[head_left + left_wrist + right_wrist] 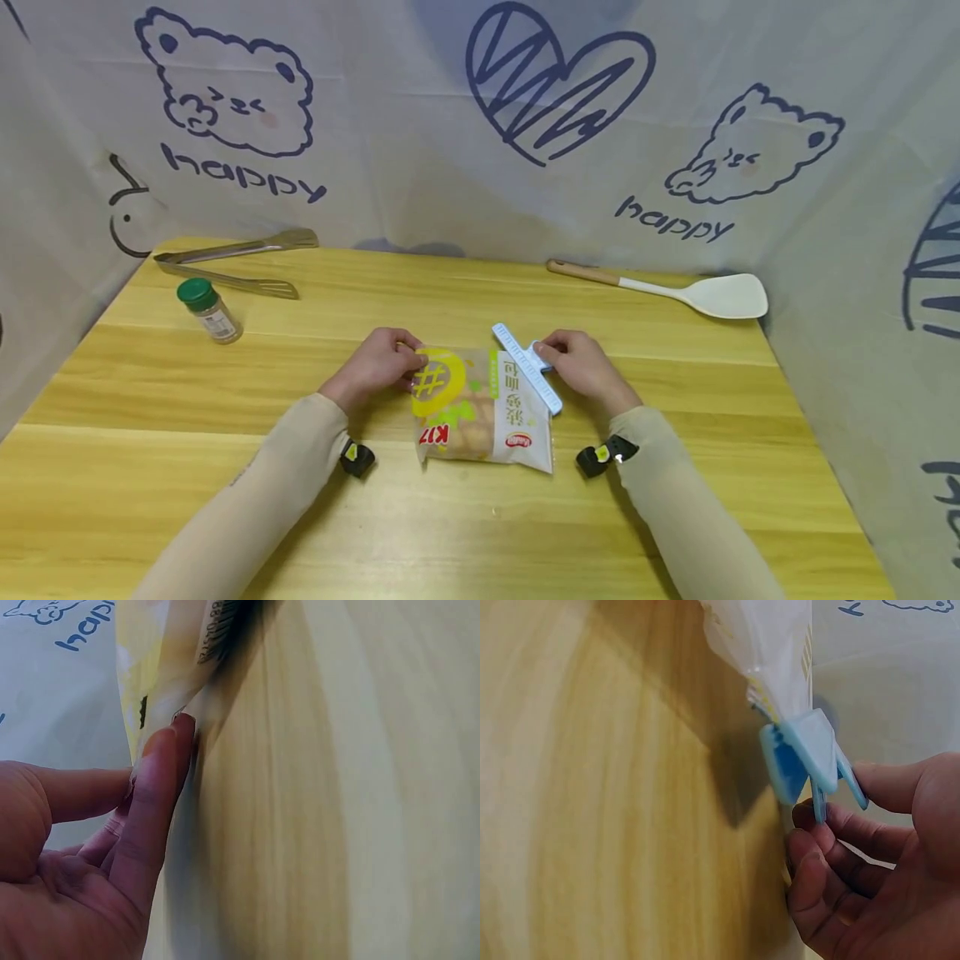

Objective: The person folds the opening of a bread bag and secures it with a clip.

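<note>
A bread package [474, 429], clear and white with yellow and green print, is held up at the middle of the table. My left hand [378, 364] pinches its left edge; the left wrist view shows thumb and fingers [154, 802] on the film. Across the package's upper right corner lies a light blue bag clip [517, 358]. My right hand [588, 367] pinches the clip's handles between thumb and fingers. In the right wrist view, the white end of the package [769, 645] runs into the blue clip [810, 750].
Metal tongs [232, 254] lie at the back left, with a green-capped seasoning jar [211, 311] in front of them. A white spatula [720, 296] with a wooden handle rests at the back right. Printed white cloth [420, 167] hangs behind the wooden table [465, 542].
</note>
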{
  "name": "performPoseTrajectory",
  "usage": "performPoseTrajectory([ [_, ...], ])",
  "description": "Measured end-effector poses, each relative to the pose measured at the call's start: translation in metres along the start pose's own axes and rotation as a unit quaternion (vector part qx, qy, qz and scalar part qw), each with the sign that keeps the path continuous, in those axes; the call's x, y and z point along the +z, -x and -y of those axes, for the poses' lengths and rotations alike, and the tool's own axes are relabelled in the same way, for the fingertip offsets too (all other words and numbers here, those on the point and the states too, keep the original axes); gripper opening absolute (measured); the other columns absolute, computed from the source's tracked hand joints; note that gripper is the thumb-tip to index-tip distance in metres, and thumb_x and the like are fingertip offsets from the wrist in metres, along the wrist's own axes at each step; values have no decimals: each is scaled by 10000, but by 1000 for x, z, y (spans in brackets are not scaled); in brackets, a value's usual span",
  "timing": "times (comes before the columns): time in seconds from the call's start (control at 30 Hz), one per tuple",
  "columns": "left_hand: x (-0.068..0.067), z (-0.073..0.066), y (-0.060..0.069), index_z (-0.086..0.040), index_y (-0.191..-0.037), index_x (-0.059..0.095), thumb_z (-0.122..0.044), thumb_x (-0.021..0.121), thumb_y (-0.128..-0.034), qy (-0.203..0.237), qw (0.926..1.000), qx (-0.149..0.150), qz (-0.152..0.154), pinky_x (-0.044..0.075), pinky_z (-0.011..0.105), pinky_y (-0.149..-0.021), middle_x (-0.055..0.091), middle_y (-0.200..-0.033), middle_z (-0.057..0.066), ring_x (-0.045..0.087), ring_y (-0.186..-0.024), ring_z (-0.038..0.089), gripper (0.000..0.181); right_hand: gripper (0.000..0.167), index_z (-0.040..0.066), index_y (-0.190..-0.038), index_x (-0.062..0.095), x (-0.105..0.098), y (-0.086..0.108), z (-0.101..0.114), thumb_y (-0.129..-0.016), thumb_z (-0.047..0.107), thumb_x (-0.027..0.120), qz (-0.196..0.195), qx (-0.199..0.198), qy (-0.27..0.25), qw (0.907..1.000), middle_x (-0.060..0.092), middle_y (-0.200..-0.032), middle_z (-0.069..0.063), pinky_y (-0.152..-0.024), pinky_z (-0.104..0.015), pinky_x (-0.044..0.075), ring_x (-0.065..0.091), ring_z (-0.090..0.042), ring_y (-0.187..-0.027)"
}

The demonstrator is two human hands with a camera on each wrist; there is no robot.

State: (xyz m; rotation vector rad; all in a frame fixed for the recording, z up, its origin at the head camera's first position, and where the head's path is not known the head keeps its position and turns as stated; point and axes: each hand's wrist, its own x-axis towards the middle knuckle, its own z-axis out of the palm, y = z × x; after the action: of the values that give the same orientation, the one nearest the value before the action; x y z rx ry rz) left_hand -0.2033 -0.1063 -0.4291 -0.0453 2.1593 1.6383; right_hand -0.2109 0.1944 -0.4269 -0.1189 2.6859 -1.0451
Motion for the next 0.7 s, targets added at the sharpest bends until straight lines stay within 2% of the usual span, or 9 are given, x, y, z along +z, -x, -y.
performPoseTrajectory([
  [0.27, 1, 3, -2, 138, -1169, 510, 12, 592, -951, 212, 9997, 92, -53, 553, 284, -555, 630, -809, 93, 597, -586, 136, 264, 336, 22, -1143, 657, 0, 0, 0, -1033, 303, 511, 38, 87, -57, 9999, 628, -1004, -98, -828, -398, 450, 548, -251, -924],
  [0.4, 1, 5, 0, 140, -1190, 505, 9, 597, -943, 283, 9995, 131, -27, 557, 289, -559, 648, -830, 113, 599, -574, 142, 295, 339, 17, -1173, 648, 0, 2, 0, -1035, 294, 508, 93, 112, 29, 9999, 629, -1061, -112, -881, -427, 449, 551, -263, -974],
  [0.7, -2, 6, 4, 131, -1271, 463, 16, 588, -942, 374, 9990, 236, -15, 569, 314, -606, 664, -876, 146, 637, -654, 176, 370, 368, -4, -1254, 612, 2, 8, -3, -1033, 273, 512, 101, 44, 94, 9999, 588, -1185, -155, -963, -473, 419, 537, -295, -1083],
])
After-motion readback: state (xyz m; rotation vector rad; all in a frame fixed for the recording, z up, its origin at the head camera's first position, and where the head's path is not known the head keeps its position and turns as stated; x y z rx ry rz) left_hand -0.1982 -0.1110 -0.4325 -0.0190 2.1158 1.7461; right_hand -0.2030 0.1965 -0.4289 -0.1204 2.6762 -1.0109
